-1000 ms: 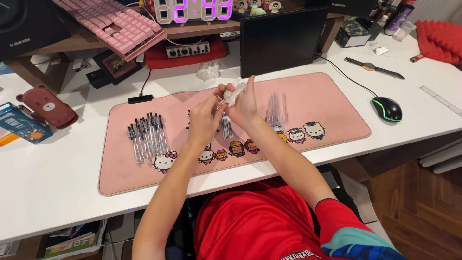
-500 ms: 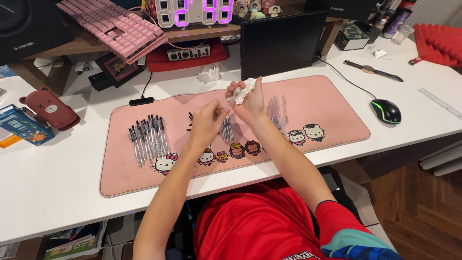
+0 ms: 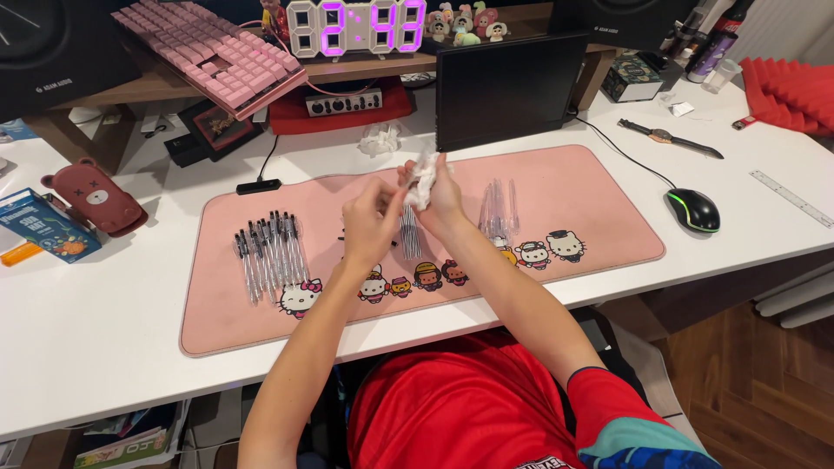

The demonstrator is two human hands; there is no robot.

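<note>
White crumpled tissue [image 3: 423,178] pinched between both hands, left [image 3: 372,224] and right [image 3: 441,193], fingers closed, above pink mat [image 3: 591,187].

A crumpled white tissue [image 3: 423,181] — bunched, held up above the pink desk mat [image 3: 591,187]. Both hands pinch it.

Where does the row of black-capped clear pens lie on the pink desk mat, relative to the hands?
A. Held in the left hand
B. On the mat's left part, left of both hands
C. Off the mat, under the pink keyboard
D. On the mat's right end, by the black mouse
B: the row of black-capped clear pens lies on the left part of the pink desk mat, left of the left hand and right hand, which hold a crumpled white tissue.
</note>
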